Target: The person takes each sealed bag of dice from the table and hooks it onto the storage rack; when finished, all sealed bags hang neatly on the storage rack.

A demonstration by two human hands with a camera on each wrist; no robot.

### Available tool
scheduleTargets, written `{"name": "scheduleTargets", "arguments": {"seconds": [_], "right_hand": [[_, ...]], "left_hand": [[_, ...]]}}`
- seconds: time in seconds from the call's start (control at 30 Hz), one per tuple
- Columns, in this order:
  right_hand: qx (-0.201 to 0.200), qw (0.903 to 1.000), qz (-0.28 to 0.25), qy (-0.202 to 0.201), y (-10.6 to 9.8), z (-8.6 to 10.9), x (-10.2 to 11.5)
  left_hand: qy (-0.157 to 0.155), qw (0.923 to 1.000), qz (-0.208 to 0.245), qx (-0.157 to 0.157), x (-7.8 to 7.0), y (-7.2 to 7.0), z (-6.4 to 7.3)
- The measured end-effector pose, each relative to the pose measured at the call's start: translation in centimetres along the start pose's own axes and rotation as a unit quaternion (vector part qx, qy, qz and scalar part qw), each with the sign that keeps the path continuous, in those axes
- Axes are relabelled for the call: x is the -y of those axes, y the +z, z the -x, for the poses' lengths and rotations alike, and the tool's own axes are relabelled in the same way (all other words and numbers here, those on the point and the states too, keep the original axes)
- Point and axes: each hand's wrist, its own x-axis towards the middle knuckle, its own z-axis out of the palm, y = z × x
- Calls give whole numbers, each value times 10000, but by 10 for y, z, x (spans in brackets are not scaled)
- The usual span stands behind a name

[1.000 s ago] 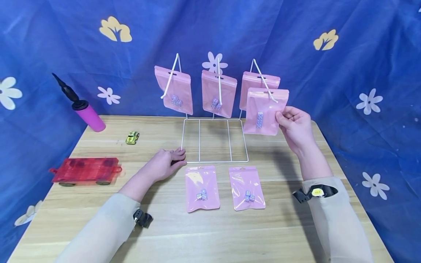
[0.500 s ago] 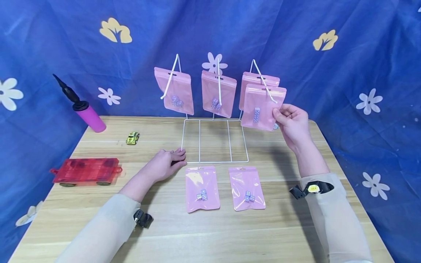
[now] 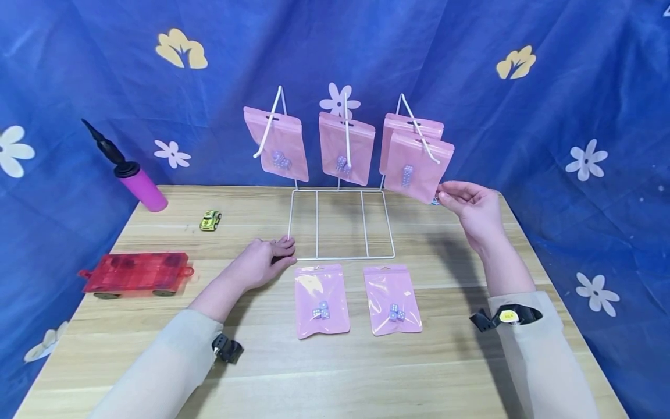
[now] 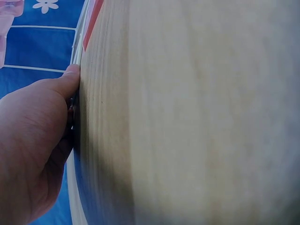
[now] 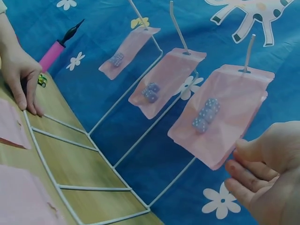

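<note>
right grip [image 3: 471,206] on pink pouch [image 3: 416,166]

A pink pump [image 3: 137,181] with a black nozzle stands at the desk's [image 3: 335,372] far left corner, well apart from the fingers. A small yellow toy car [image 3: 210,219] sits nearer, and a red see-through case [image 3: 135,272] lies left of the left fingers. A blue flowered cloth [image 3: 523,116] hangs behind.
</note>
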Motion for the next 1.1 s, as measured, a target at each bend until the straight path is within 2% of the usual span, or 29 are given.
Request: {"name": "scheduleTargets", "arguments": {"seconds": [0.37, 0.43, 0.57, 0.7, 1.1], "right_hand": [[485, 9946, 662, 635, -16, 40, -28], [610, 9899, 1004, 793, -18, 46, -33], [959, 9720, 1805, 1162, -22, 59, -45], [1219, 9569, 2160, 1513, -25, 73, -57], [1367, 9432, 2351, 1908, -19, 103, -84]], "left_hand": [[-19, 10000, 50, 1, 1, 1, -2], [-5, 10000, 39, 1, 1, 1, -2], [25, 10000, 38, -10, 1, 0, -2], [25, 10000, 60, -7, 0, 0, -2], [23, 10000, 63, -8, 1, 1, -2]]}}
